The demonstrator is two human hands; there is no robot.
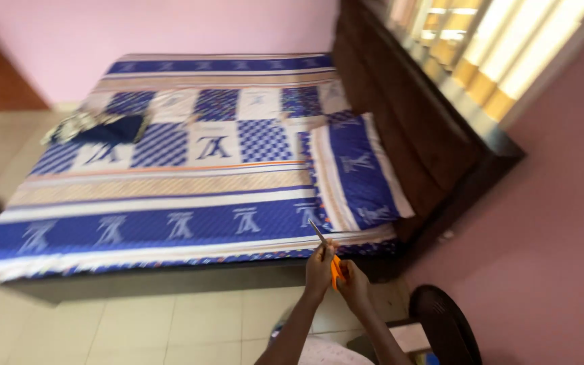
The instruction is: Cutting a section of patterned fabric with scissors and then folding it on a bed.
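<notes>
One pair of scissors (328, 253), orange-handled, blades closed and pointing up and to the left, held low in the middle of the view just in front of the near edge of the bed. Left hand (319, 267) clasps the scissors from the left, fingers wrapped about the handles; right hand (354, 282) grips them from the right, so both hands meet on the orange handles with forearms rising from the bottom edge. One bed (170, 277), low, on a dark base, lies directly beyond the hands, covered by a bedspread (170, 176) in blue, white and tan bands and checks with large letter motifs. One pillow (356, 172) in matching blue and white fabric rests at the right end of the bed, against a dark brown padded headboard (414, 128). One bundle of dark and patterned cloth (96, 127) sits on the far left part of the bedspread, well apart from the hands. One dark round-backed chair (444, 324) stands just to the right of the right hand. Floor (136, 324) of pale tiles. Pink walls (549, 223) behind and to the right; a window with yellow and white striped curtains (495, 47) above the headboard. View somewhat blurred.
</notes>
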